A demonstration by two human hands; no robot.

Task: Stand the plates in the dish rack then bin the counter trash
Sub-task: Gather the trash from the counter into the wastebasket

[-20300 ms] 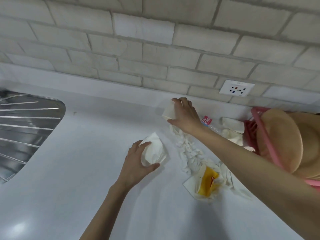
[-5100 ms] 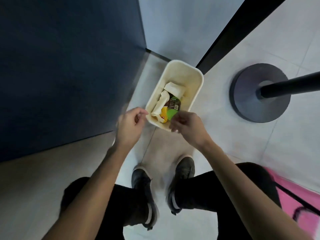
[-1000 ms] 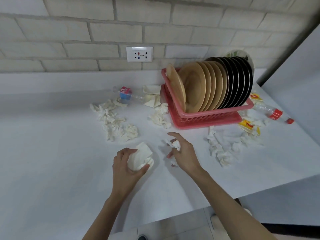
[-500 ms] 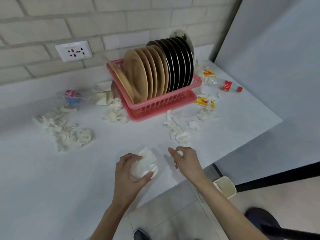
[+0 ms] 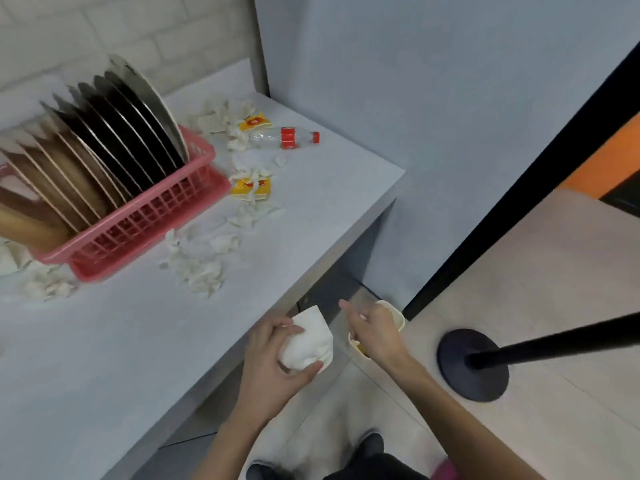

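Both hands have swung off the white countertop's (image 5: 104, 341) front right edge toward the floor. The left hand (image 5: 273, 358) grips a crumpled white paper wad (image 5: 308, 344), ready for dumping. The right hand (image 5: 374, 336), fingers curled, hovers over the cream plastic bin (image 5: 395, 312); I cannot tell whether it holds anything. Beyond, torn white paper scraps (image 5: 197, 268), yellow wrappers (image 5: 251, 187) and a clear red-labelled bottle (image 5: 284, 137) litter the right end beside the pink plastic dish rack (image 5: 145, 220) of standing plates (image 5: 104, 133).

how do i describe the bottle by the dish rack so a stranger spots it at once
On the white counter, look right of the pink dish rack, toward the wall corner. A clear bottle lies there on its side. Its red label and red cap set it apart from the white tissue scraps and yellow packets.
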